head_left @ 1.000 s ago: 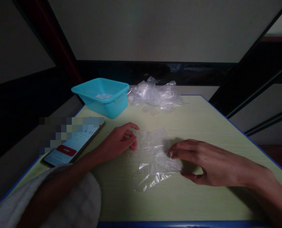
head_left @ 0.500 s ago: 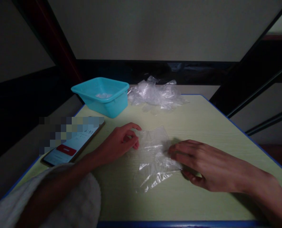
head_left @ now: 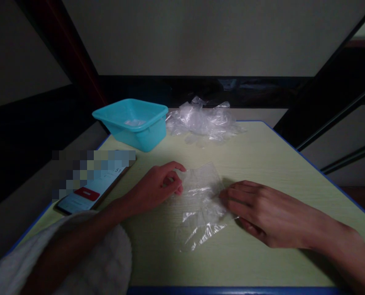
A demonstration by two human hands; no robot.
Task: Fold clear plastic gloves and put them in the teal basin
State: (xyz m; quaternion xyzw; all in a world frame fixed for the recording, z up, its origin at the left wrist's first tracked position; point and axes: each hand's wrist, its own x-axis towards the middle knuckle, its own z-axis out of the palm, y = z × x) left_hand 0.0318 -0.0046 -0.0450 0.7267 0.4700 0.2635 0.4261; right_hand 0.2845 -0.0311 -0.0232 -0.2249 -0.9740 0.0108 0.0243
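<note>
A thin clear plastic bag [head_left: 202,200], creased and shiny along its near edge, lies flattened on the table in front of me. Beside its left edge rests my left hand [head_left: 162,182]. Its index finger reaches out to the plastic, the thumb stands apart from it, and the other fingers curl loosely, with nothing seen in them. On the opposite side, my right hand [head_left: 252,209] has its fingers bent down and closed over the bag's right edge. Its thumb is tucked underneath and partly hidden.
A turquoise plastic basket [head_left: 151,137] stands at the back left with some clear plastic inside. Next to it is a heap of crumpled clear plastic [head_left: 203,121]. A phone [head_left: 99,184] with a lit screen lies at the left edge of the blue-rimmed table [head_left: 262,159].
The right thumb has drawn in under the fingers at the bag's edge. The bag and both hands otherwise lie almost as before, with a slight shift of the whole view.
</note>
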